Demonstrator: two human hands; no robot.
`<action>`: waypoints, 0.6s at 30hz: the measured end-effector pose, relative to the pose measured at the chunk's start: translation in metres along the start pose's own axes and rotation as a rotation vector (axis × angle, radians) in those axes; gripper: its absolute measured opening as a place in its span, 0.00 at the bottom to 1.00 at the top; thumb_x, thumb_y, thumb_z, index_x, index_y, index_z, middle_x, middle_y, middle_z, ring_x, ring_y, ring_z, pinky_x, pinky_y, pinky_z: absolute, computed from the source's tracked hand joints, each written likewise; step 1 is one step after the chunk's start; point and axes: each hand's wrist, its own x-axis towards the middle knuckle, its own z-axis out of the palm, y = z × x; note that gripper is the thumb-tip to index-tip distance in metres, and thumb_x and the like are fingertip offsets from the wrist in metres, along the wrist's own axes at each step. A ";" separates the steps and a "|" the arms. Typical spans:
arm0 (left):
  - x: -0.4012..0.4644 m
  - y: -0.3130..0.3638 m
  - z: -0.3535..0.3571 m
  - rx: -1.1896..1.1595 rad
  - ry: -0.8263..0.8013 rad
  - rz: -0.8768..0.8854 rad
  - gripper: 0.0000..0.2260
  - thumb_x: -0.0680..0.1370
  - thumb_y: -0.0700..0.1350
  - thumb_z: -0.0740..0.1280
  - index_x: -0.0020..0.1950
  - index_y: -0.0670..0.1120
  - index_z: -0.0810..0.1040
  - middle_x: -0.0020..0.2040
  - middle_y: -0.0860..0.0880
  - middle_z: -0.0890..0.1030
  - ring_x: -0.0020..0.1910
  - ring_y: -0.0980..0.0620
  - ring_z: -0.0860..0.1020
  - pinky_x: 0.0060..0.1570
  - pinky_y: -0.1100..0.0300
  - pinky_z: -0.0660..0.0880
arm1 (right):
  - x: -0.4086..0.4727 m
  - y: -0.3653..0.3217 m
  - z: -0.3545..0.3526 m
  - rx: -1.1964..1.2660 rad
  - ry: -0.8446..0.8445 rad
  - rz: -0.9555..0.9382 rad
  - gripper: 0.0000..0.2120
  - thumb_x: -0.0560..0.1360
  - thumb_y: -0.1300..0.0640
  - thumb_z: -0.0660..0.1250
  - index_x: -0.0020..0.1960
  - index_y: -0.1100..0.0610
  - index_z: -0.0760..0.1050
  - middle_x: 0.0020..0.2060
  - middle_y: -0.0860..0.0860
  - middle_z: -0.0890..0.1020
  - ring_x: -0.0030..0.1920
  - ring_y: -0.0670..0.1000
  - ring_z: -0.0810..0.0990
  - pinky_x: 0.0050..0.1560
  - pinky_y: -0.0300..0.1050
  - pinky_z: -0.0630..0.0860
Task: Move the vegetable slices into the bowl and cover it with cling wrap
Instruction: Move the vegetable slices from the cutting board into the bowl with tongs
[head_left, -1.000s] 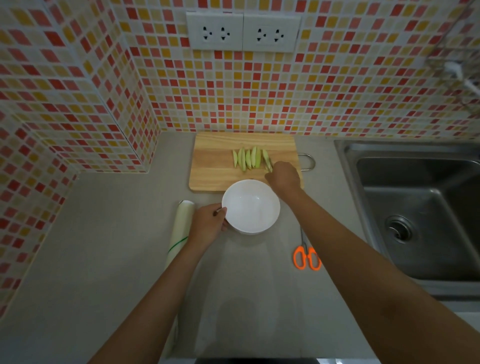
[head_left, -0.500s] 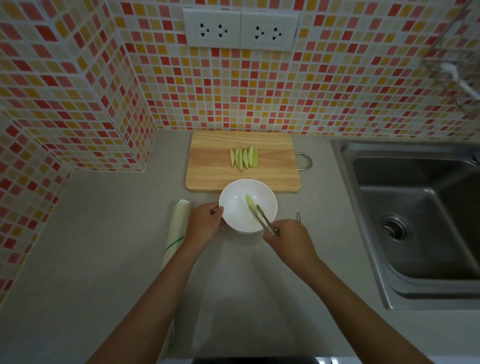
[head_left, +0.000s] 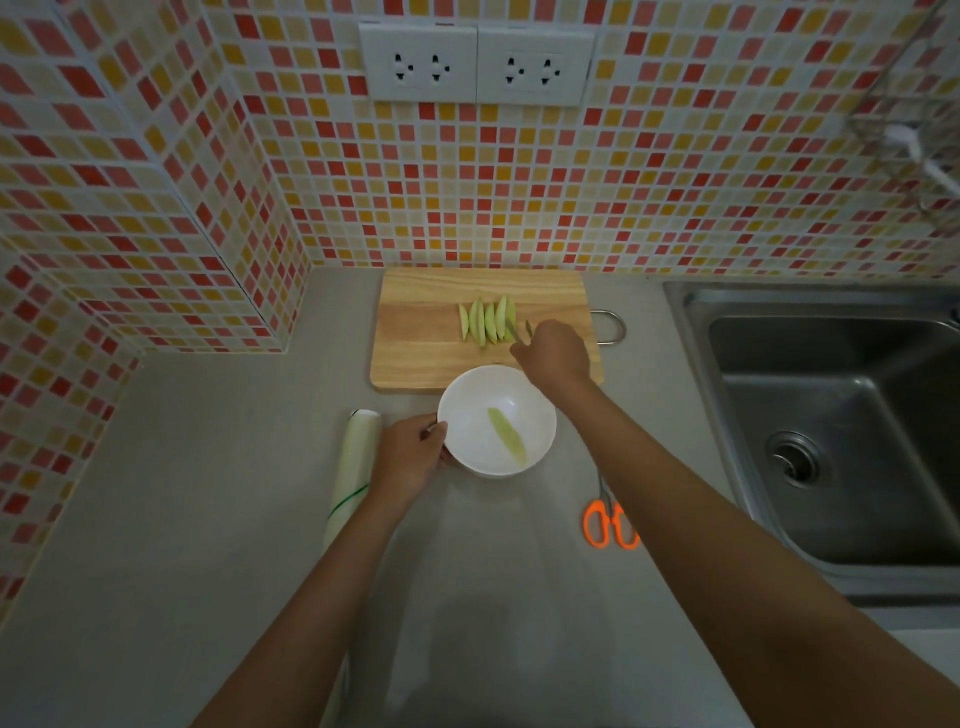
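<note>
The pale green vegetable slices (head_left: 487, 323) lie side by side in a short row on the wooden cutting board (head_left: 415, 332), toward its far half, and one slice (head_left: 507, 435) already rests inside the white bowl (head_left: 467, 410), which sits on the counter touching the board's near edge. The slices look thin, light and moist, probably slippery and easy to bruise or snap, so each is best pinched across its thicker middle, lifted off the end of the row, and squeezed only lightly. The right hand (head_left: 556, 353), over the board's right part, is curled around small metal tongs (head_left: 519, 331) whose tips sit at the rightmost slice; whether they have closed on it cannot be told. The left hand (head_left: 410, 457) grips the bowl's left rim, thumb at the edge, steadying it; the bowl looks smooth, rigid and breakable. Just left of the bowl lies the cling wrap roll (head_left: 353, 467), partly hidden by the left forearm; its film will likely be flimsy and cling to itself. Right of the bowl, orange-handled scissors (head_left: 610, 522) lie on the grey countertop (head_left: 182, 493), with the steel sink (head_left: 831, 415) farther right.
</note>
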 end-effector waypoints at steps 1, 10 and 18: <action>0.000 0.000 0.000 -0.006 0.003 -0.001 0.11 0.78 0.39 0.61 0.48 0.38 0.83 0.38 0.35 0.83 0.37 0.39 0.82 0.46 0.46 0.80 | 0.004 -0.001 0.003 -0.004 -0.003 0.011 0.18 0.74 0.56 0.66 0.29 0.56 0.63 0.27 0.48 0.68 0.35 0.53 0.72 0.25 0.41 0.58; -0.001 0.002 -0.001 -0.010 -0.009 -0.005 0.11 0.78 0.39 0.61 0.48 0.41 0.83 0.31 0.49 0.79 0.30 0.53 0.78 0.37 0.59 0.76 | 0.012 -0.002 0.017 -0.120 -0.011 -0.046 0.04 0.73 0.60 0.65 0.41 0.60 0.74 0.42 0.56 0.81 0.45 0.58 0.80 0.35 0.43 0.66; -0.002 0.003 -0.003 -0.028 -0.026 -0.011 0.11 0.79 0.39 0.61 0.48 0.39 0.83 0.33 0.44 0.81 0.32 0.47 0.80 0.42 0.52 0.79 | -0.074 0.016 -0.015 0.181 0.054 -0.061 0.22 0.71 0.57 0.67 0.23 0.54 0.61 0.19 0.47 0.62 0.23 0.47 0.61 0.25 0.43 0.54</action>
